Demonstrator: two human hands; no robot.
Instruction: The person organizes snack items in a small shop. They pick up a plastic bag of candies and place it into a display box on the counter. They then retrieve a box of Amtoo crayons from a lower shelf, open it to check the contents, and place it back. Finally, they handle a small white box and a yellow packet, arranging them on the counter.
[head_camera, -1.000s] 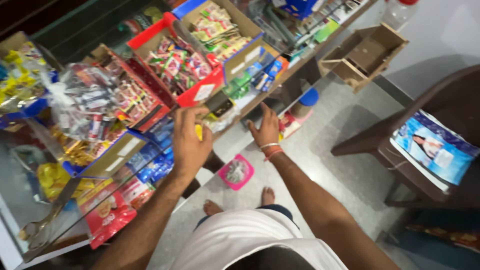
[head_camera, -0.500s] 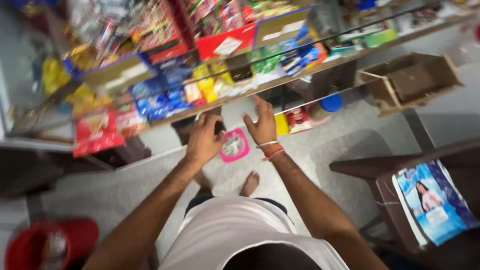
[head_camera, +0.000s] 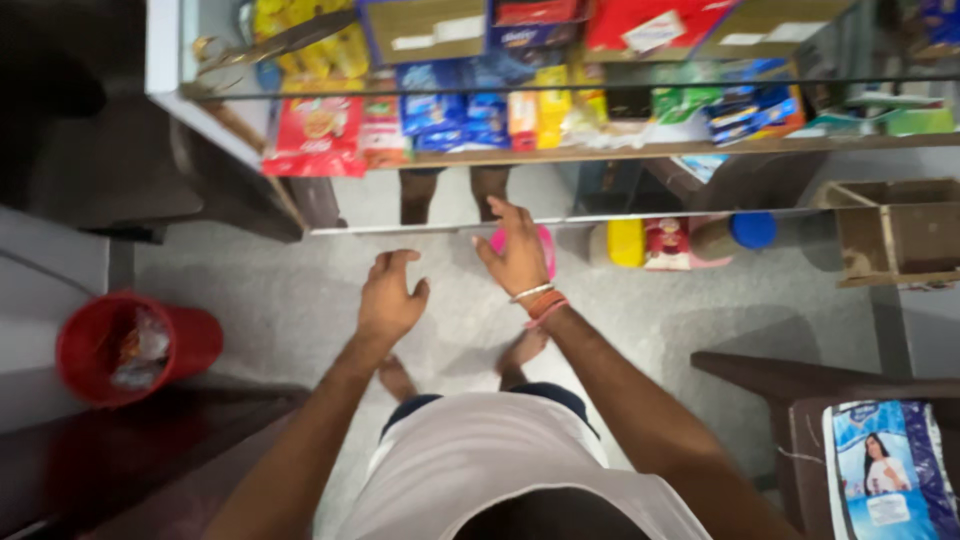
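Both hands empty, fingers spread: my left hand free, my right hand over pink tub; red packets at eleven o'clock, yellow jar at two

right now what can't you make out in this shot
Head view only:
- Pink tub: mostly hidden behind the right hand.
- Shelf packets: blurred, kinds unclear.
- Red bin: contents a pale blur.
- Left hand: seen from the back, palm side hidden.
- Blue packet: cut off by the right edge.
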